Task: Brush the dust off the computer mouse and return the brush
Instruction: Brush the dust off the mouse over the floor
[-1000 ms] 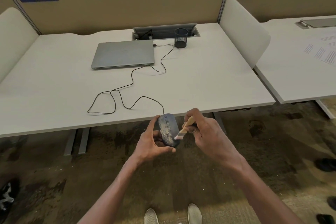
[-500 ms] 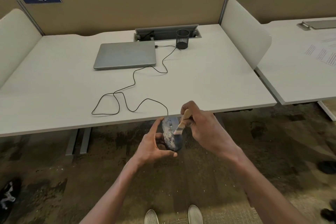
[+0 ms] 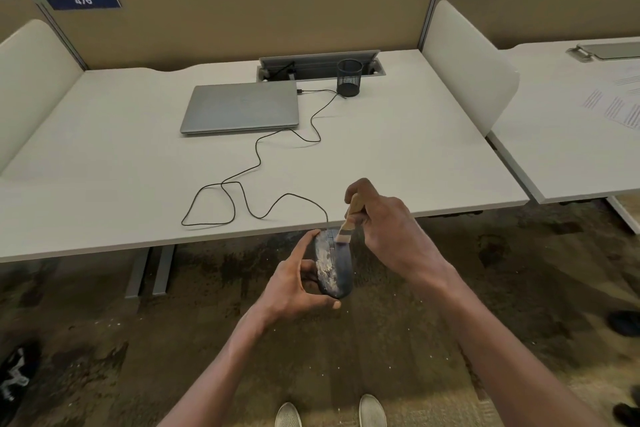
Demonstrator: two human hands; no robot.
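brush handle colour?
Light tan wood, on the brush in the right hand; head view.

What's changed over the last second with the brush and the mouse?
The brush in the right hand has moved from the mouse's near, dusty middle up to its cable end. The left hand still grips the mouse off the desk edge; white dust remains.

desk: white top, grey legs below
laptop: silver, lid closed, lying flat mid-desk
pen cup: black mesh, upright, just right of laptop, beside cable tray
cable tray: grey, lid raised, at back edge of desk
partition: tan panel, blue tags 476 and 477
side divider: white, between two desks
papers: on right-hand desk
carpet: brown, mottled
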